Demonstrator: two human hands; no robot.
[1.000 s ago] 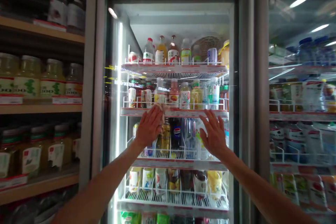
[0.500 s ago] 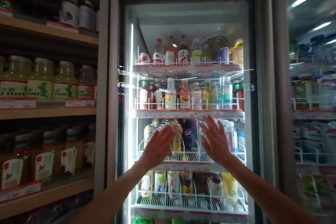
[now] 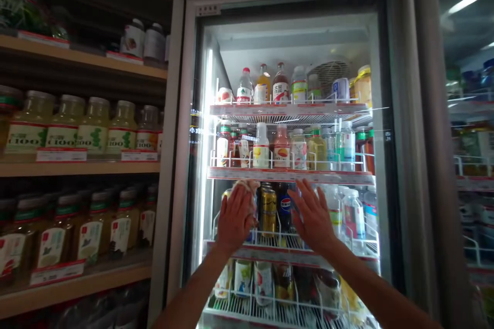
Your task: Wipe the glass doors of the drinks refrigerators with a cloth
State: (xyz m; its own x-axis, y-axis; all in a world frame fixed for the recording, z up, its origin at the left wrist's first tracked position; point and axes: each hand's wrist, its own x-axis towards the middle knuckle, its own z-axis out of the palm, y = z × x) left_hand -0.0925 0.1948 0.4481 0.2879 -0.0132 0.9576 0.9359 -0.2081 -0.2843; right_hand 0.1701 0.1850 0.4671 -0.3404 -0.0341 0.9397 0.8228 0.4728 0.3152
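Note:
Both my hands press flat against the glass door (image 3: 293, 36) of a lit drinks fridge. My left hand (image 3: 236, 217) has a small pale cloth (image 3: 247, 188) under its fingers, held against the glass in front of the canned drinks on the third shelf. My right hand (image 3: 313, 216) lies open on the glass beside it, fingers spread, in front of a dark cola bottle (image 3: 284, 208) and clear bottles. Behind the glass, wire shelves (image 3: 289, 175) carry rows of bottles and cans.
To the left, wooden shelves (image 3: 77, 167) hold rows of yellow juice bottles (image 3: 69, 126) with price tags. To the right, a grey door frame (image 3: 417, 139) separates this fridge from a second glass-door fridge (image 3: 471, 154) with more drinks.
My left hand with the cloth moved down the glass from the second shelf's edge to the third shelf level. The right hand stayed flat. The view shifted left, so the fridge sits further right.

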